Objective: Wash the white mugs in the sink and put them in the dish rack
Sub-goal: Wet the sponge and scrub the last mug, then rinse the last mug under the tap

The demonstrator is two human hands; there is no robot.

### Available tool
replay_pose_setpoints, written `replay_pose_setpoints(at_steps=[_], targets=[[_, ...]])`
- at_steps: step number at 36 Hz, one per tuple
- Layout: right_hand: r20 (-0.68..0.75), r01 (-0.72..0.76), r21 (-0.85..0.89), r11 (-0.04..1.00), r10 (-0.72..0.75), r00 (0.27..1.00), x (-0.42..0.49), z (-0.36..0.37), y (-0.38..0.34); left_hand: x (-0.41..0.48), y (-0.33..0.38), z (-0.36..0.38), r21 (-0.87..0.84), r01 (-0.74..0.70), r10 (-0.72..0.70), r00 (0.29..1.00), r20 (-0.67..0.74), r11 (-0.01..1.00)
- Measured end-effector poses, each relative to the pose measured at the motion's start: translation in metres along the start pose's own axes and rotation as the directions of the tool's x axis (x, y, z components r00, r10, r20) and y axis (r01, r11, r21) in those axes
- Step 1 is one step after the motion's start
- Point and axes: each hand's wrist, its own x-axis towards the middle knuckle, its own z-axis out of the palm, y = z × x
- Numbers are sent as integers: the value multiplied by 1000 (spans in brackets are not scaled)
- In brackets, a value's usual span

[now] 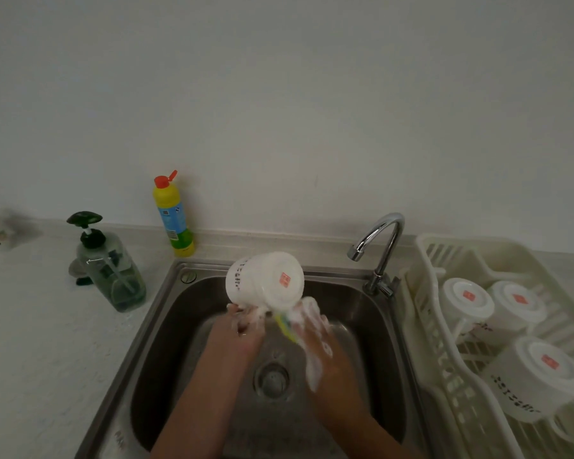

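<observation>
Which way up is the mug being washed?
Tipped bottom-up: the mug shows its red-stamped bottom to the camera; its mouth points down, where the left hand holds it and the right hand holds a sponge.

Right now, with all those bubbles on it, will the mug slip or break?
Probably slippery: foam coats the left hand gripping the mug and the right hand holding the sponge. It looks like glazed ceramic, so likely stiff and heavy for its size. Dropped into the steel sink, it might chip.

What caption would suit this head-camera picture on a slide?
Over the sink, the left hand holds a white mug; the right hand holds a sponge against it.
</observation>
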Motion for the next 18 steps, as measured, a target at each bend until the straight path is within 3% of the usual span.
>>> replay_pose_setpoints(at_steps=[2,3,5,7,9,10,13,18], targets=[[54,-317,165,934,312,949,6,-7,-10,4,-2,2,-154,45,-45,999,3,987],[75,-468,262,844,466,882,10,-10,-16,1,1,5,-233,63,-62,998,10,971],[63,-657,467,592,719,692,24,-8,-22,-4,2,10,-312,-14,10,1000,-15,950],[143,-718,641,272,876,460,39,-5,-21,-10,9,11,-391,-54,63,998,12,919],[359,-714,697,-58,891,278,51,-8,-19,-9,11,11,-591,6,-22,1000,-19,806],[443,-711,684,-164,867,227,54,-10,-18,-6,12,12,-587,-12,-18,999,-46,810],[564,-720,620,-313,816,131,55,-13,-15,2,6,14,-320,-181,142,980,-141,930],[713,-678,553,-484,697,84,58,-2,-11,16,-7,9,-87,-295,273,941,-202,951]])
